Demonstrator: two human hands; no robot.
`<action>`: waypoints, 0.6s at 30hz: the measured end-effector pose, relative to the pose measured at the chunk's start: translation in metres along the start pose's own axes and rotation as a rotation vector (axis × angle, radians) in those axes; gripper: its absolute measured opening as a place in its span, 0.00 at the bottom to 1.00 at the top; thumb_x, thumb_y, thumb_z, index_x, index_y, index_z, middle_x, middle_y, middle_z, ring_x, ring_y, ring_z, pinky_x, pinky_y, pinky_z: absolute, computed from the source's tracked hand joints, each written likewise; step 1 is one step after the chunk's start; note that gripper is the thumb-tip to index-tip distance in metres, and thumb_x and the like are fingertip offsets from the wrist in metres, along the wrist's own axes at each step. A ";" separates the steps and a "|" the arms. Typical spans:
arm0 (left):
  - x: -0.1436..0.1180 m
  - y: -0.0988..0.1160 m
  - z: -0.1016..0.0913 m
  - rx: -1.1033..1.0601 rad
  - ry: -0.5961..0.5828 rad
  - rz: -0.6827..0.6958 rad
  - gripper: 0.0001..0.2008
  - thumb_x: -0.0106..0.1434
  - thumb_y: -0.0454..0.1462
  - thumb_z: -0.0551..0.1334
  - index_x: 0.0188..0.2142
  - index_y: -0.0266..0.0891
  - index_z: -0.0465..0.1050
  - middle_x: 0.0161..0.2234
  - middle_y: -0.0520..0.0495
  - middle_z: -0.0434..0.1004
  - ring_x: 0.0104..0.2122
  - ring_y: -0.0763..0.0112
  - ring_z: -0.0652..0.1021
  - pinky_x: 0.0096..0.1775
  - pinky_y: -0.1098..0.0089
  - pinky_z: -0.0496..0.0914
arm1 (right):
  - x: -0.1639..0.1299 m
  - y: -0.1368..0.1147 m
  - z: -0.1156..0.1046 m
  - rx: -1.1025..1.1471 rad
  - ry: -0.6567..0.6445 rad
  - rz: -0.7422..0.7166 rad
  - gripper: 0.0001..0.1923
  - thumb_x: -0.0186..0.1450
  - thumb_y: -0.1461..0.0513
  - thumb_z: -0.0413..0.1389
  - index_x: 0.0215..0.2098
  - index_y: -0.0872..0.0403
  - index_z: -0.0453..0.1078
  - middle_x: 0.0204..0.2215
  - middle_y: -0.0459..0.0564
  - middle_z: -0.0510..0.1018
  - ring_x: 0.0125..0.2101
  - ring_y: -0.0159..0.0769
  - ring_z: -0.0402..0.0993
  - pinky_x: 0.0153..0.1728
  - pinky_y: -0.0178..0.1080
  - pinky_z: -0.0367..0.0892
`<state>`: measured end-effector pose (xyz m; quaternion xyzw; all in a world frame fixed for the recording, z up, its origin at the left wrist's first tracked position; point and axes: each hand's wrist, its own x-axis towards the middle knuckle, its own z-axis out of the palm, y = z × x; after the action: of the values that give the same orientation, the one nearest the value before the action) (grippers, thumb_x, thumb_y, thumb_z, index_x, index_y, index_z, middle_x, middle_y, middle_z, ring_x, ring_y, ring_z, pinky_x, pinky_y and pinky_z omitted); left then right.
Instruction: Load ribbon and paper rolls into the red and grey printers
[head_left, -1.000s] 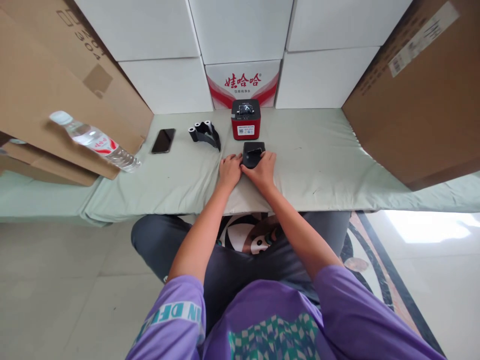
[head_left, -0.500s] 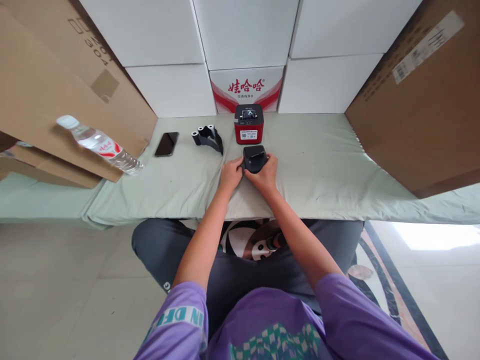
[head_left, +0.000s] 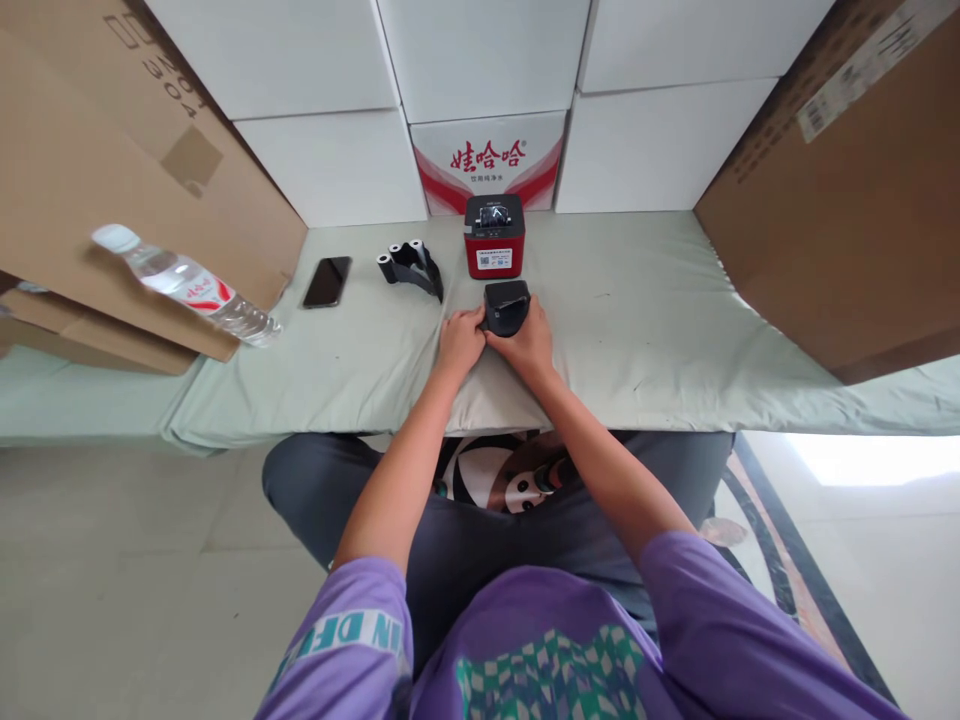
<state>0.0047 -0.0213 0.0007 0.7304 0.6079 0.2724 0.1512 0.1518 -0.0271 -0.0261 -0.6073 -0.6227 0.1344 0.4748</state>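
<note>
A small black boxy device (head_left: 507,303) with a rounded front rests on the cloth near the middle of the table. My right hand (head_left: 531,343) wraps its right side, the thumb across the front edge. Against its left lower edge press the bent fingers of my left hand (head_left: 463,338); my palms hide part of its sides. Just behind it stands a red and black cube-shaped machine (head_left: 495,238) with a white label on its front. To the left lies a bundle of black ribbon (head_left: 420,272) with white-ended rolls.
A dark phone (head_left: 328,282) lies farther left, and a water bottle (head_left: 193,287) leans beside a large cardboard box (head_left: 150,180). White cartons (head_left: 487,160) line the back. Another cardboard box (head_left: 847,220) bounds the right. Pale green cloth (head_left: 637,330) covers the table.
The view has shifted slightly, so the table things sit a little higher and more to the left. Both hands stay on the black device, which is turned or tilted slightly differently.
</note>
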 end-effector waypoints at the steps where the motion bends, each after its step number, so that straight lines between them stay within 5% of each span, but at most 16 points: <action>1: -0.001 0.001 0.000 0.008 -0.002 -0.004 0.32 0.64 0.25 0.52 0.65 0.42 0.75 0.60 0.42 0.80 0.63 0.56 0.75 0.66 0.54 0.65 | -0.001 -0.001 0.000 -0.005 0.004 -0.005 0.48 0.53 0.46 0.71 0.62 0.56 0.58 0.52 0.65 0.77 0.55 0.60 0.74 0.54 0.60 0.72; 18: -0.002 0.000 0.003 -0.053 0.078 -0.043 0.31 0.65 0.27 0.53 0.64 0.45 0.77 0.60 0.48 0.81 0.62 0.58 0.77 0.66 0.56 0.67 | -0.002 0.000 0.001 0.064 0.051 -0.044 0.44 0.51 0.50 0.73 0.59 0.55 0.60 0.52 0.63 0.76 0.55 0.58 0.73 0.56 0.60 0.70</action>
<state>0.0061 -0.0227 -0.0022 0.7016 0.6214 0.3135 0.1525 0.1509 -0.0286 -0.0271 -0.5811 -0.6191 0.1282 0.5125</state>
